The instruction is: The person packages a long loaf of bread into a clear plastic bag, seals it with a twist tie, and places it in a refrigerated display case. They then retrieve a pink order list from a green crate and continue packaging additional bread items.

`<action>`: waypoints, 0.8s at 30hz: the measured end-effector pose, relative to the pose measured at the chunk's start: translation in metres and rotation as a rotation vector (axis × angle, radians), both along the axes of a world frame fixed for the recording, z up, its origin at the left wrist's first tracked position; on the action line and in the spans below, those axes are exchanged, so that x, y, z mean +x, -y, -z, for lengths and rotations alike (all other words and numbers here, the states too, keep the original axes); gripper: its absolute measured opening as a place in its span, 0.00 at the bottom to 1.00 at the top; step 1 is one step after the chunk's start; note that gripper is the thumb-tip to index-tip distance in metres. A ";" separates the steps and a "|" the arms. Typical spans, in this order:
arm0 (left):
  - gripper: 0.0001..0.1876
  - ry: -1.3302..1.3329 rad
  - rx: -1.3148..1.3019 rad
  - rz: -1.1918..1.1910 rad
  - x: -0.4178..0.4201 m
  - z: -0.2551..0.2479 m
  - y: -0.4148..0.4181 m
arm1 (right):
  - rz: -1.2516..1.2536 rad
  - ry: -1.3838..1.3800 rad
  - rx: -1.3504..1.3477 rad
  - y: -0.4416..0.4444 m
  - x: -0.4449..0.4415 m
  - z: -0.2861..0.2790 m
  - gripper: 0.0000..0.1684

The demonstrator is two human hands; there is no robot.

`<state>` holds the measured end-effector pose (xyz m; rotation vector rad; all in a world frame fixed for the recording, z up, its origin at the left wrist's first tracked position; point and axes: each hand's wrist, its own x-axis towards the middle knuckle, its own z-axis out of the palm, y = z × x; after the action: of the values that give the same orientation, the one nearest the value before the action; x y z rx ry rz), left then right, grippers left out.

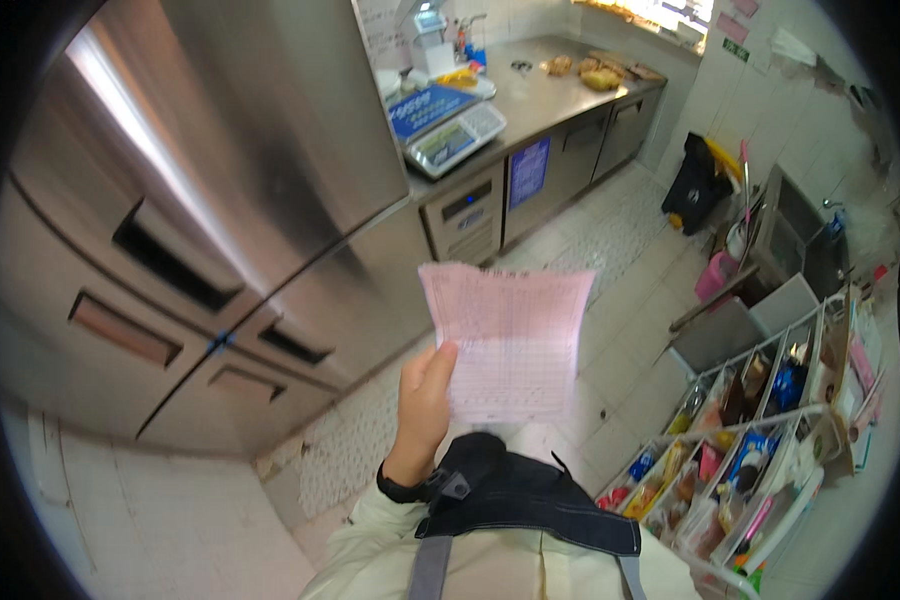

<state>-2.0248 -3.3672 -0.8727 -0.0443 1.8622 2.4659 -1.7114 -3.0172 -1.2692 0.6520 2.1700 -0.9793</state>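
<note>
A pink paper form [511,345] with printed rows and columns is held up in front of me. My left hand [424,394] grips its left edge, the thumb lying on the near face. The sheet curves slightly, and its print is too blurred to read. Below it I see the black bib of an apron [525,487] over a pale jacket. My right hand is out of view.
Left stands a steel refrigerator [285,150]. Beyond is a steel counter [525,97] with a weighing scale [457,139]. At right are a rack of bins [720,465], a sink [787,217], a pink bucket [716,277] and a black trash bin [696,184].
</note>
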 end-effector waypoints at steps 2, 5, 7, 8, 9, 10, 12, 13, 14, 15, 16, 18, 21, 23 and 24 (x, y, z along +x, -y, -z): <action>0.18 0.005 -0.030 0.034 -0.047 0.003 0.007 | 0.070 0.036 -0.032 0.006 -0.035 0.006 0.16; 0.18 0.042 -0.083 0.086 -0.109 0.017 0.016 | 0.173 0.046 -0.058 0.009 -0.097 0.013 0.17; 0.18 0.070 -0.086 0.052 -0.139 0.023 0.022 | 0.202 0.035 -0.074 0.011 -0.139 0.013 0.18; 0.18 0.078 -0.085 0.033 -0.153 0.026 0.024 | 0.210 0.033 -0.083 0.014 -0.159 0.011 0.18; 0.18 0.093 -0.079 0.017 -0.167 0.031 0.025 | 0.198 0.027 -0.078 0.014 -0.179 0.010 0.18; 0.18 0.107 -0.075 -0.002 -0.179 0.036 0.027 | 0.174 0.023 -0.072 0.013 -0.198 0.008 0.18; 0.18 0.127 -0.067 -0.047 -0.205 0.043 0.028 | 0.109 0.018 -0.055 0.013 -0.243 0.009 0.19; 0.18 0.133 -0.063 -0.072 -0.220 0.045 0.026 | 0.070 0.014 -0.044 0.011 -0.269 0.008 0.19; 0.18 0.140 -0.061 -0.098 -0.236 0.048 0.024 | 0.029 0.008 -0.035 0.008 -0.295 0.009 0.19; 0.18 0.131 -0.061 -0.120 -0.251 0.052 0.023 | -0.021 -0.003 -0.011 0.002 -0.325 0.009 0.20; 0.19 0.121 -0.065 -0.141 -0.267 0.054 0.020 | -0.051 -0.007 0.000 -0.008 -0.356 0.017 0.20; 0.19 0.110 -0.085 -0.217 -0.299 0.054 0.015 | -0.034 0.007 0.019 -0.040 -0.416 0.061 0.20; 0.18 0.103 -0.086 -0.313 -0.367 0.055 0.002 | -0.200 0.044 0.130 -0.106 -0.528 0.134 0.17; 0.18 0.065 -0.073 -0.411 -0.410 0.051 -0.009 | -0.369 -0.209 0.279 -0.111 -0.629 0.109 0.15; 0.17 0.084 -0.118 -0.489 -0.433 0.045 -0.017 | -0.248 -0.314 0.190 -0.119 -0.678 0.100 0.14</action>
<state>-2.4580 -3.3504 -0.9182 -0.6732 2.1669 2.5731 -2.3899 -2.8983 -1.3696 0.3164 2.5695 -0.7911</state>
